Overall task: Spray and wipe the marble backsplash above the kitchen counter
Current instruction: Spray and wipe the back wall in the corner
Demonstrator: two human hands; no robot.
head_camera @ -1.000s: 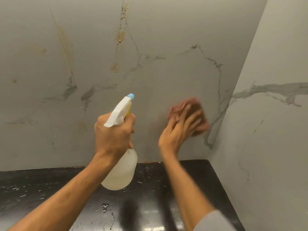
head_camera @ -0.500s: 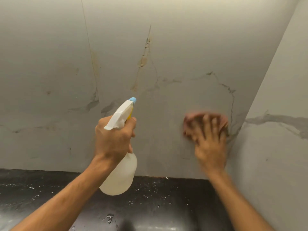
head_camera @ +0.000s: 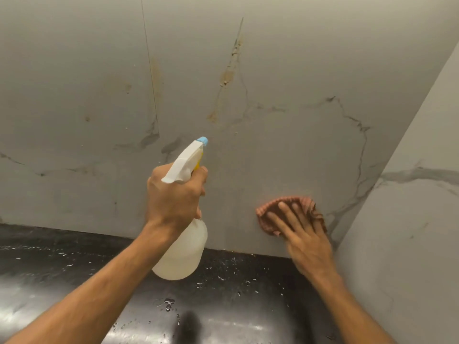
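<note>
The marble backsplash (head_camera: 285, 150) is pale grey with dark veins and brownish streaks in its upper middle. My left hand (head_camera: 173, 197) grips a white spray bottle (head_camera: 183, 249) with a blue nozzle tip, held upright and aimed at the wall, a little off its surface. My right hand (head_camera: 305, 239) lies flat with fingers spread on a reddish-brown cloth (head_camera: 270, 212), pressing it against the lower backsplash near the right corner, just above the counter.
A black glossy counter (head_camera: 74, 269) runs under the backsplash, dotted with water droplets. A marble side wall (head_camera: 409, 232) meets the backsplash at the right, close to my right hand.
My right hand has slid the cloth down and slightly right along the wall, toward the counter edge. The bottle hand has stayed nearly still.
</note>
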